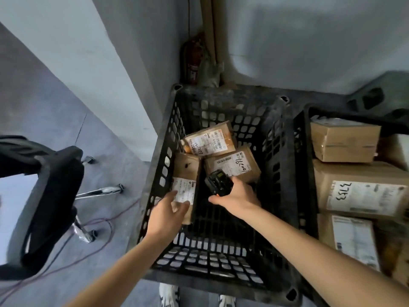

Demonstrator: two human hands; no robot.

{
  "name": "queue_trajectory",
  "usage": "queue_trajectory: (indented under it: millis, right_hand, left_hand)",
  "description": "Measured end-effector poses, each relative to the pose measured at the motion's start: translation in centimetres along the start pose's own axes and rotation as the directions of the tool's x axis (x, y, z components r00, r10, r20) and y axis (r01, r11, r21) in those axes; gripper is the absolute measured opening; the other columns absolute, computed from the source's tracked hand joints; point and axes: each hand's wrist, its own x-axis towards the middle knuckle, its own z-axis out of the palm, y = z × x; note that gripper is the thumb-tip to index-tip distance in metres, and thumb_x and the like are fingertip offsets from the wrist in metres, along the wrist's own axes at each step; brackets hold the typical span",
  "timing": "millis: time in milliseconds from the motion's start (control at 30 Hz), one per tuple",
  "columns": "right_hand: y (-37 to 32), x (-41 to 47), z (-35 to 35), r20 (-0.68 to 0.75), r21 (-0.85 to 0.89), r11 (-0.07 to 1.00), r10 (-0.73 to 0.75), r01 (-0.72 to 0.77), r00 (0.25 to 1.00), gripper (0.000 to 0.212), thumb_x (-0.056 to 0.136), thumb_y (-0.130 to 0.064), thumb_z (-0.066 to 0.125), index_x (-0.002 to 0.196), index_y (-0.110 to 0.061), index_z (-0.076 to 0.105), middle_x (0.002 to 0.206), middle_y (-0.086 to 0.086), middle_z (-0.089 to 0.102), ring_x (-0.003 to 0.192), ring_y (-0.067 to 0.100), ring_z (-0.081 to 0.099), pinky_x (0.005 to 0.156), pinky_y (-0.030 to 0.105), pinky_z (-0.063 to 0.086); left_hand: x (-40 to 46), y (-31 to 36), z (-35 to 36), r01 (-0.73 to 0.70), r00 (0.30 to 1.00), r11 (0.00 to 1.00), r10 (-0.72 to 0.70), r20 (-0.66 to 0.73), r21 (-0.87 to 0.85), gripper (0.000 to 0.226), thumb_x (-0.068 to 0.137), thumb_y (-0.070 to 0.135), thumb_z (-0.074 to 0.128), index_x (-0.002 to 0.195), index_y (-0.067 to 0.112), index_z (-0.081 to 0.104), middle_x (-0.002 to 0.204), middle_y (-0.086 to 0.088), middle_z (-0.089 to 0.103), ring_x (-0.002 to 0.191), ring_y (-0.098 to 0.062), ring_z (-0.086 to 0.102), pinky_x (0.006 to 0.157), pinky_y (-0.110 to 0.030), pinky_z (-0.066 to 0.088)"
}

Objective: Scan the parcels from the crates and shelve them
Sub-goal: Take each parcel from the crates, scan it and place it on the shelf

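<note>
Inside the black crate, the left hand lies fingers spread on the near end of the left-wall parcel – long axis running away from it – while the right hand grips the scanner just beside.

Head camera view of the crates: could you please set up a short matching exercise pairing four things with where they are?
Things:
1. handheld scanner
2. parcel against the left crate wall
3. office chair
4. parcel marked 2753

Places:
A. on the floor left of the crate
B. in the right hand
C. in the crate on the right
D. under the left hand in the middle crate

Pairs: 1-B, 2-D, 3-A, 4-C
</note>
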Motion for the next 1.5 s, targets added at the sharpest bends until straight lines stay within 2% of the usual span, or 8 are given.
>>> queue_trajectory:
  millis: [367, 433, 767, 900, 1033, 1200, 1300, 1500]
  right_hand:
    - [1.8, 3.5, 3.4, 0.083, 0.020, 0.998, -0.068, 0.066, 0.994, 0.090, 0.067, -0.049, 0.091, 0.144, -0.028, 0.049, 0.141, -0.001, 0.058, 0.129, 0.026, 0.057, 0.106, 0.042, 0.049]
    - [2.2, 3.8, 3.6, 0.086, 0.027, 0.997, -0.070, 0.068, 0.994, 0.087, 0.067, -0.046, 0.092, 0.142, -0.029, 0.051, 0.137, -0.002, 0.061, 0.126, 0.025, 0.060, 0.104, 0.040, 0.051]
    - [3.2, 4.6, 4.1, 0.169, 0.215, 0.975, -0.086, 0.049, 0.982, 0.069, 0.072, -0.031, 0.093, 0.131, -0.027, 0.058, 0.118, -0.004, 0.068, 0.111, 0.020, 0.065, 0.098, 0.033, 0.052]
    - [3.1, 4.6, 4.6, 0.212, 0.264, 0.963, -0.111, 0.052, 0.971, 0.065, 0.072, -0.028, 0.093, 0.127, -0.029, 0.058, 0.110, -0.006, 0.066, 0.102, 0.016, 0.063, 0.087, 0.029, 0.049]
    - [3.1, 4.6, 5.4, 0.254, 0.321, 0.945, -0.149, 0.062, 0.956, 0.066, 0.072, -0.022, 0.092, 0.130, -0.026, 0.061, 0.112, -0.006, 0.069, 0.104, 0.013, 0.065, 0.084, 0.024, 0.048]
    - [3.3, 4.5, 5.7, 0.258, 0.397, 0.916, -0.165, 0.051, 0.952, 0.047, 0.078, -0.014, 0.087, 0.117, -0.028, 0.064, 0.102, -0.013, 0.069, 0.095, 0.003, 0.064, 0.075, 0.016, 0.047]
    - [3.3, 4.3, 5.4, 0.282, 0.438, 0.899, -0.163, 0.025, 0.946, 0.034, 0.083, -0.010, 0.081, 0.106, -0.031, 0.068, 0.099, -0.017, 0.071, 0.094, -0.002, 0.065, 0.066, 0.005, 0.045]
    - [2.8, 3.5, 3.8, 0.304, 0.453, 0.892, -0.158, 0.004, 0.940, 0.028, 0.086, -0.014, 0.079, 0.098, -0.033, 0.062, 0.091, -0.021, 0.064, 0.081, -0.010, 0.054, 0.060, 0.005, 0.041]
  left_hand:
    - [1.2, -3.0, 3.9, 0.221, 0.975, 0.973, -0.223, -0.024, -0.066, 0.064, 0.094, 0.046, 0.061, 0.151, 0.024, 0.041, 0.149, -0.007, 0.052, 0.132, -0.030, 0.052, 0.103, -0.042, 0.046]
    - [1.8, -3.2, 4.0, 0.238, 0.970, 0.969, -0.240, -0.034, -0.060, 0.060, 0.095, 0.043, 0.060, 0.149, 0.026, 0.043, 0.144, -0.005, 0.055, 0.127, -0.029, 0.054, 0.095, -0.040, 0.048]
    - [2.7, -3.0, 5.0, 0.233, 0.970, 0.971, -0.236, -0.053, -0.062, 0.036, 0.095, 0.029, 0.057, 0.131, 0.027, 0.056, 0.125, -0.003, 0.062, 0.097, -0.020, 0.060, 0.069, -0.030, 0.045]
    - [2.8, -2.4, 5.5, 0.221, 0.974, 0.974, -0.223, -0.031, -0.057, 0.039, 0.096, 0.015, 0.051, 0.135, 0.016, 0.052, 0.133, -0.003, 0.049, 0.097, -0.016, 0.048, 0.078, -0.031, 0.039]
    - [3.6, -2.7, 5.6, 0.207, 0.978, 0.978, -0.208, -0.019, -0.039, 0.037, 0.093, 0.014, 0.047, 0.128, 0.021, 0.054, 0.128, -0.003, 0.048, 0.091, -0.018, 0.058, 0.074, -0.036, 0.053]
    - [3.7, -3.1, 5.8, 0.200, 0.979, 0.979, -0.201, -0.038, -0.037, 0.042, 0.095, 0.015, 0.049, 0.136, 0.020, 0.053, 0.134, -0.001, 0.042, 0.096, -0.021, 0.060, 0.074, -0.035, 0.052]
    - [3.7, -3.1, 5.8, 0.204, 0.978, 0.974, -0.207, -0.017, -0.096, 0.045, 0.096, 0.020, 0.058, 0.141, 0.020, 0.053, 0.137, -0.001, 0.046, 0.100, -0.018, 0.061, 0.077, -0.034, 0.055]
    - [3.1, -2.6, 5.0, 0.207, 0.973, 0.912, -0.231, -0.025, -0.354, 0.040, 0.093, 0.014, 0.065, 0.131, 0.024, 0.057, 0.125, 0.005, 0.062, 0.092, -0.006, 0.058, 0.069, -0.027, 0.049]
